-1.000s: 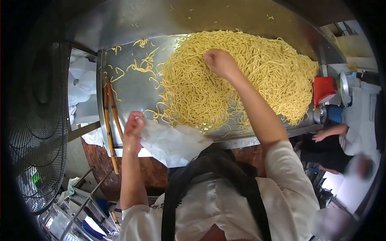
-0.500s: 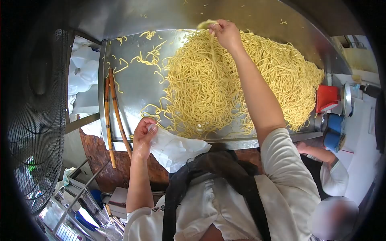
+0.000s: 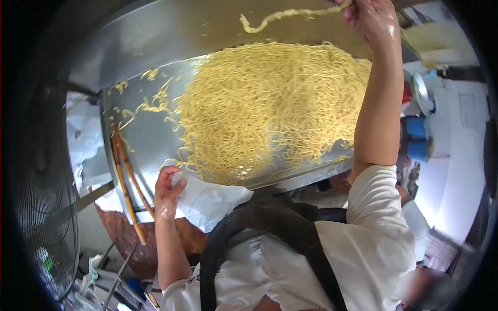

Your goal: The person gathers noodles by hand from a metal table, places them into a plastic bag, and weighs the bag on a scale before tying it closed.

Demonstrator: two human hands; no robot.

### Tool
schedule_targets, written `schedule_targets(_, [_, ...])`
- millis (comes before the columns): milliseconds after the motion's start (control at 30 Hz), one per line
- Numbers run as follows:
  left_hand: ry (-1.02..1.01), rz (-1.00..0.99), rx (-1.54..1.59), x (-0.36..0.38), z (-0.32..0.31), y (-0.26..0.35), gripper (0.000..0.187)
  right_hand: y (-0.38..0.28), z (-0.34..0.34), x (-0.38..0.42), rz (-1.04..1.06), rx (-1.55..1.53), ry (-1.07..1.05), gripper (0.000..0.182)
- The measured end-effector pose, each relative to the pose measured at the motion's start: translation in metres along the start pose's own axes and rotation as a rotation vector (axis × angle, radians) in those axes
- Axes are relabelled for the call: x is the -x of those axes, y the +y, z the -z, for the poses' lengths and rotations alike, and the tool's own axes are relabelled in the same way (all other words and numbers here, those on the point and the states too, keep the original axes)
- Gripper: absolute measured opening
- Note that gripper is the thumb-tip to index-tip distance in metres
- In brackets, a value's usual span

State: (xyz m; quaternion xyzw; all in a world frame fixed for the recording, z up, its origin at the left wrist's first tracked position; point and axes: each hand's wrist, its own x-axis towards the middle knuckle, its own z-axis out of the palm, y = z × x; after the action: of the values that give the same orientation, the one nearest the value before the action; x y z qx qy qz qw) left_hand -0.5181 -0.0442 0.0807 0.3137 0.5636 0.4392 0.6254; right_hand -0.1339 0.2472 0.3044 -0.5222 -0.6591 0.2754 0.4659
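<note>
My left hand (image 3: 168,191) is closed on the edge of a crumpled white plastic bag (image 3: 212,199), which hangs between the counter's front edge and my apron. At the top right my right hand (image 3: 371,19) is raised above the far wall, its fingers pinching one thick yellow noodle strand (image 3: 290,13) that trails to the left. Beneath both arms a wide heap of yellow noodles (image 3: 264,103) covers much of the metal tray (image 3: 142,137). Stray noodle pieces (image 3: 155,103) lie left of the heap.
Two bamboo sticks (image 3: 124,181) lean across the tray's left end and overhang its front edge. A mesh-covered fan (image 3: 46,207) stands at far left. Blue containers (image 3: 417,137) sit on the right. A co-worker's white sleeve (image 3: 416,228) shows behind my right arm.
My right hand has moved up and right, away from the heap, drawing a noodle strand out with it. My left hand still grips the bag. The view has shifted, and the co-worker has moved nearer.
</note>
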Motion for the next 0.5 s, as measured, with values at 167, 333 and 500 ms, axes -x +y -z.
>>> schedule_targets(167, [-0.030,0.079,0.028,-0.003,-0.010,-0.004,0.037,0.049,0.107,-0.033,-0.207,-0.064,0.119,0.028])
schedule_targets(333, [0.017,0.197,-0.251,-0.001,-0.019,0.005,0.019,0.159,0.219,-0.058,-0.224,0.235,0.418,0.028])
schedule_targets(500, [0.202,-0.148,-0.432,-0.012,-0.041,-0.007,0.009,0.189,0.175,0.000,0.020,0.909,0.275,0.037])
